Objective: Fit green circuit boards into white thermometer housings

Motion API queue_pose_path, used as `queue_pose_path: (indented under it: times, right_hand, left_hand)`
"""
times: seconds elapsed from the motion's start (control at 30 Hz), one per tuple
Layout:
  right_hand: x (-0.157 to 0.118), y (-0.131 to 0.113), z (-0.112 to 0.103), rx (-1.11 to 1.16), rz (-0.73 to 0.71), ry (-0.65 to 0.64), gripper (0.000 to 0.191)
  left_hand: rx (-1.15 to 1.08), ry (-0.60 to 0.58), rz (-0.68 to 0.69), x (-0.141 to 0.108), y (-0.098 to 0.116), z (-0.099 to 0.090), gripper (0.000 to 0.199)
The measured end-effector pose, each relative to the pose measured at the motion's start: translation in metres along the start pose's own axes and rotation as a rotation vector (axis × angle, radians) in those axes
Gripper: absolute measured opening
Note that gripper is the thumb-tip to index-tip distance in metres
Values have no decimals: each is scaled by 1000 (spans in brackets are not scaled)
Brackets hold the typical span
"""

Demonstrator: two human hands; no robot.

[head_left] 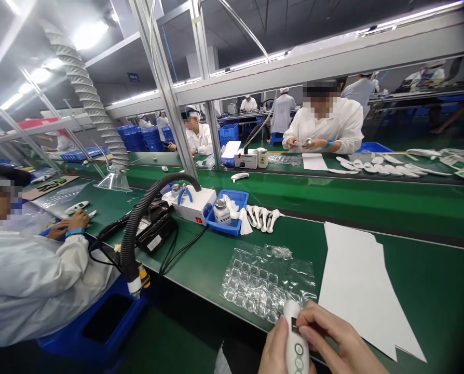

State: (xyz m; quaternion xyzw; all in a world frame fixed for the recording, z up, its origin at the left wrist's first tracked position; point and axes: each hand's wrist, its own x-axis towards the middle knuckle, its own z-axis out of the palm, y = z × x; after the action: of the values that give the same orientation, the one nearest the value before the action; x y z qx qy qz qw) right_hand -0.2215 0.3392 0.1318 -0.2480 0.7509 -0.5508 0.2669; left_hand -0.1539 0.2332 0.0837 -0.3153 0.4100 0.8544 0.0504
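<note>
A white handheld device (pixel 296 347) with a small dark window and round green-ringed buttons is held upright at the bottom of the view. My left hand (pixel 274 349) grips its left side, thumb along the edge. My right hand (pixel 331 337) has its fingers pinched at the dark window near the top; whether something small sits between those fingertips is hidden. Just beyond the device lies a clear plastic sheet (pixel 251 283) with rows of small transparent square pieces. White paper sheets (pixel 358 280) lie to the right of it.
A blue tray (pixel 235 200) holds a metal-topped bottle (pixel 221 212). Several white parts (pixel 263 218) lie beside it. A black flexible hose (pixel 128 234) arches from a white box (pixel 195 205). A person (pixel 41 280) works at the left; another (pixel 325 122) sits across the green line.
</note>
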Motion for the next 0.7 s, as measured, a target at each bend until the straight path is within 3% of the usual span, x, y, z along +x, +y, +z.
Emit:
queue_pose_path:
  times: [0.2,0.7]
  right_hand:
    - [4,0,2,21,-40,83,24]
    - [6,11,5,-12,29,25,32]
  left_hand:
    - [12,13,-51,6,-3,-3,76]
    - [123,62,-62,9,-4,1,71]
